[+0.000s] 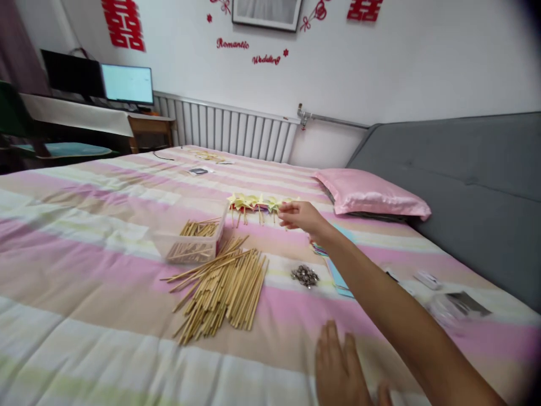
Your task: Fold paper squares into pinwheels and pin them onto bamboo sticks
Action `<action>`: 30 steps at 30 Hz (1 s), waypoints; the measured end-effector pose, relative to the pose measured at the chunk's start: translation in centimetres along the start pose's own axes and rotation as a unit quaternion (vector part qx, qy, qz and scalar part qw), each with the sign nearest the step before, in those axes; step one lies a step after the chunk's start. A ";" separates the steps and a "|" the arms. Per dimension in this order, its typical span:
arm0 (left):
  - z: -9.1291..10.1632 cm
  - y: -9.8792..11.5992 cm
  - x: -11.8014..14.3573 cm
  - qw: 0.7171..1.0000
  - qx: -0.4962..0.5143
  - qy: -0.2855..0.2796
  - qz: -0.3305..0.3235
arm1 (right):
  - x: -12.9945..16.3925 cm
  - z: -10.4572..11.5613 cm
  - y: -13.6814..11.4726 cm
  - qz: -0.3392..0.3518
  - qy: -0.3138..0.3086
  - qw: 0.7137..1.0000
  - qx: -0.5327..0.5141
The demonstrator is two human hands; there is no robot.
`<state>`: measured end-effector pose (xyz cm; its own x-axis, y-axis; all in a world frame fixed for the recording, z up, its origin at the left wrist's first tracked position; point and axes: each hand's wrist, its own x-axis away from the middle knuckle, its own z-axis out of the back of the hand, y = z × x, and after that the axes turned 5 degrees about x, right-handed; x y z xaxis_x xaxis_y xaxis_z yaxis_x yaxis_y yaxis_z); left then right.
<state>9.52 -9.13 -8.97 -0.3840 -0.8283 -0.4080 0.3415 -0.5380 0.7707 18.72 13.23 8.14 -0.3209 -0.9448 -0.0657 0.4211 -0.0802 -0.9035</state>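
My right hand (301,216) reaches far across the striped bed to a row of yellow paper pinwheels (253,204) on sticks, its fingers pinched at the row's right end. Whether it grips one is hard to tell. My left hand (343,366) lies flat and open on the bedspread near me, holding nothing. A pile of thin wooden sticks (222,287) lies left of it. A clear plastic box (195,241) with more sticks stands behind the pile. A small heap of metal pins (305,276) sits between the sticks and my right forearm.
Coloured paper sheets (338,276) lie under my right arm. A pink pillow (372,194) rests by the grey headboard (456,175). Small packets (459,304) lie at the right. A radiator (228,127) and a desk with monitors (127,84) stand beyond the bed.
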 end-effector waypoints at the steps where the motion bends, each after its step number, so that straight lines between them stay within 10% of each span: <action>1: 0.0 0.0 -0.4 0.999 -0.034 0.039 0.006 | 1.4 1.6 1.1 0.001 0.010 1.000 0.008; 6: 1.2 -0.6 -2.4 0.990 -0.126 0.055 -0.018 | 6.9 5.8 8.0 -0.038 0.129 0.987 0.086; 14: 2.7 -2.1 -4.5 0.980 -0.193 0.039 -0.016 | 10.3 4.5 14.9 -0.099 0.195 0.941 0.260; 23: 4.7 -2.3 -7.1 0.972 -0.228 0.050 -0.030 | 10.8 10.7 17.3 -0.094 0.120 0.935 0.321; 30: 4.0 -0.3 -14.7 0.974 -0.215 0.038 -0.053 | 10.6 12.5 18.7 -0.052 0.052 0.951 0.302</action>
<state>11.66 3.87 -1.23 -0.3768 -0.7655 -0.5215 0.6377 -0.6228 0.4533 33.81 -2.31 -4.18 -0.4567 -0.8877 -0.0587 0.7820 -0.3692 -0.5021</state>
